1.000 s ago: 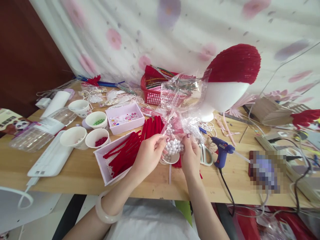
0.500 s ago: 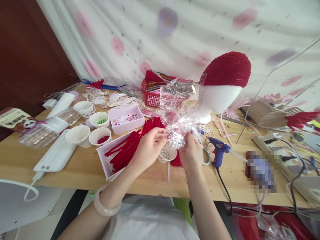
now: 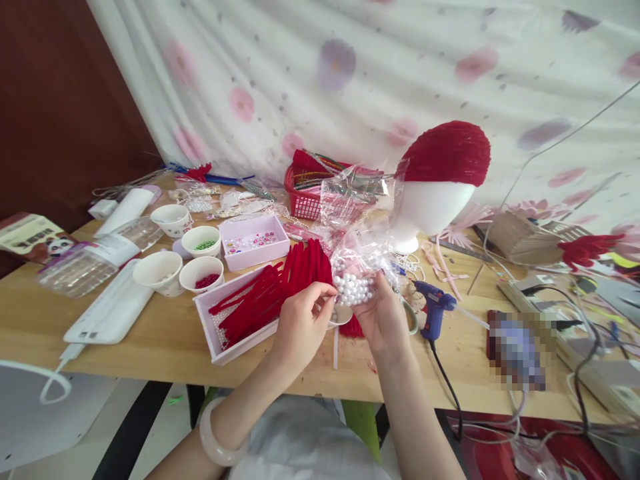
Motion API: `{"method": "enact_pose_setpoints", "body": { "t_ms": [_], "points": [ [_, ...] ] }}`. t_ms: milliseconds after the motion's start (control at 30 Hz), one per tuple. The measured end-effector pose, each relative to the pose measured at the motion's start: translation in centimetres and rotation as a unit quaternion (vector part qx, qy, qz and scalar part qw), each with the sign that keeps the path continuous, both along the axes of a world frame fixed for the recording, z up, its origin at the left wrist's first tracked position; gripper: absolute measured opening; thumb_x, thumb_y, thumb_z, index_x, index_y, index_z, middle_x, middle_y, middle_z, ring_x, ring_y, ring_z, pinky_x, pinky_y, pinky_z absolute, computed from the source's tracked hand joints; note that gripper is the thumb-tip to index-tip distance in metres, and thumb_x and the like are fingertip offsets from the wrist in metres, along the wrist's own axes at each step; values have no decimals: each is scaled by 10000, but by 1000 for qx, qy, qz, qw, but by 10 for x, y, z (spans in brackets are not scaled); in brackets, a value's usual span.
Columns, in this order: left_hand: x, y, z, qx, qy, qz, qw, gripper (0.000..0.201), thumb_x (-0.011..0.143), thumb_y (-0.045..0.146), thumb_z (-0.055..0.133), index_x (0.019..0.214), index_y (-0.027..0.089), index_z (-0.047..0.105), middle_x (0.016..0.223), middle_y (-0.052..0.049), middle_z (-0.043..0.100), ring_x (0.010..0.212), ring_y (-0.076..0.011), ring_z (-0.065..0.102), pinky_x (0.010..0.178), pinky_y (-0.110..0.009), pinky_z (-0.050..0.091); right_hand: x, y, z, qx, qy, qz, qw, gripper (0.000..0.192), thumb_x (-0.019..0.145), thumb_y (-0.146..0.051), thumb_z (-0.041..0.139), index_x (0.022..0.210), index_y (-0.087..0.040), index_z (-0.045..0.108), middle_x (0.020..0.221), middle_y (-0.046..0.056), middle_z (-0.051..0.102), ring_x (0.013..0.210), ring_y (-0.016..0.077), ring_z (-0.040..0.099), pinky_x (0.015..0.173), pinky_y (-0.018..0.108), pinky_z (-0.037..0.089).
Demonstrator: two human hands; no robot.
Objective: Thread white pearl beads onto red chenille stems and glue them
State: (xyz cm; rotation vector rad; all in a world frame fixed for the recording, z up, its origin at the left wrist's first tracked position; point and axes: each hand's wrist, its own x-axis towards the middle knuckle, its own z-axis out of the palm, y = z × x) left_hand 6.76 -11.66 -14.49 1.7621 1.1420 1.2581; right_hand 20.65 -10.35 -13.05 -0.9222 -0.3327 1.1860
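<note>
Pale flowered curtain hung behind a cluttered light wooden table [image 3: 150, 347]. Both hands were pinching the same thing: a crinkly clear plastic bag of white pearl beads [image 3: 356, 283], held up just over the table's near edge. The left hand [image 3: 300, 327] had thumb and fingertips closed on the bag's left side, the right hand [image 3: 383, 320] cupped and gripped it from the right and underneath. Tucked right under the bag, between the two hands, sat a small white cup [image 3: 341, 315], mostly hidden.

Just left of the grip lay a pink rectangular tray piled with fuzzy red pipe cleaners [image 3: 260, 303]. Just right of it, a blue hot glue gun [image 3: 434, 308] lay on the wood, with a pair of scissors half hidden behind the right hand. Further left stood white paper cups, one holding dark red beads [image 3: 201, 275] and one holding green beads [image 3: 201, 241]. Behind the grip were a red plastic basket [image 3: 305, 193] and a white foam head wearing a red woven cap [image 3: 440, 177].
</note>
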Motion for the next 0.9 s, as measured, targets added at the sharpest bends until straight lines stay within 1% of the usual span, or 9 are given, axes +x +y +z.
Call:
{"method": "enact_pose_setpoints", "body": {
  "t_ms": [67, 133, 200, 300, 467, 633, 767, 900],
  "points": [
    [2, -1, -1, 8, 2, 3, 1000, 149, 860, 89, 607, 934, 180, 699, 859, -18, 769, 704, -147, 701, 648, -236, 516, 2, -5, 2, 14, -9, 17, 1000, 156, 847, -291, 648, 809, -165, 733, 862, 53, 757, 833, 204, 705, 821, 346, 584],
    [5, -2, -3, 17, 3, 8, 1000, 172, 848, 76, 629, 942, 188, 721, 881, -19, 781, 705, -152, 702, 658, -245, 522, 2, -9, 3, 26, -22, 32, 999, 172, 775, -318, 733, 832, -155, 744, 872, 59, 757, 849, 218, 700, 797, 334, 584],
    [8, -4, -5, 28, -1, 18, 999, 191, 843, 65, 642, 945, 193, 739, 905, -24, 789, 722, -160, 708, 687, -258, 535, 0, -12, 4, 29, -34, 39, 998, 223, 703, -303, 809, 849, -148, 746, 867, 62, 760, 819, 216, 698, 745, 313, 582],
    [10, -6, -8, 46, -13, 32, 998, 181, 847, 75, 654, 931, 199, 756, 913, -31, 794, 763, -173, 719, 748, -281, 559, -2, -13, 2, 27, -42, 32, 998, 253, 621, -248, 873, 813, -172, 726, 809, 28, 757, 741, 174, 688, 669, 256, 561],
    [10, -6, -9, 68, -18, 31, 997, 161, 858, 108, 659, 941, 200, 762, 952, -53, 790, 820, -190, 728, 786, -308, 585, -5, -14, 3, 27, -47, 36, 998, 283, 578, -221, 895, 775, -184, 695, 740, -9, 732, 655, 141, 662, 600, 223, 537],
    [9, -4, -11, 89, -9, 29, 996, 180, 868, 112, 651, 955, 224, 762, 958, -47, 786, 851, -193, 729, 798, -315, 594, -7, -14, 4, 30, -42, 39, 998, 290, 570, -219, 900, 760, -169, 687, 734, -5, 724, 656, 124, 661, 597, 191, 527],
    [9, -4, -12, 107, 3, 26, 994, 175, 879, 116, 640, 972, 204, 759, 973, -64, 784, 867, -197, 727, 813, -320, 589, -8, -15, 5, 33, -43, 38, 998, 289, 568, -213, 901, 772, -173, 700, 748, -1, 731, 659, 122, 656, 595, 193, 521],
    [8, -3, -13, 116, 16, 21, 993, 178, 896, 130, 621, 997, 194, 752, 989, -73, 781, 880, -200, 726, 818, -326, 586, -10, -14, 6, 40, -50, 35, 997, 285, 549, -212, 903, 754, -168, 710, 716, -4, 719, 635, 122, 640, 583, 201, 509]
  ]
}}
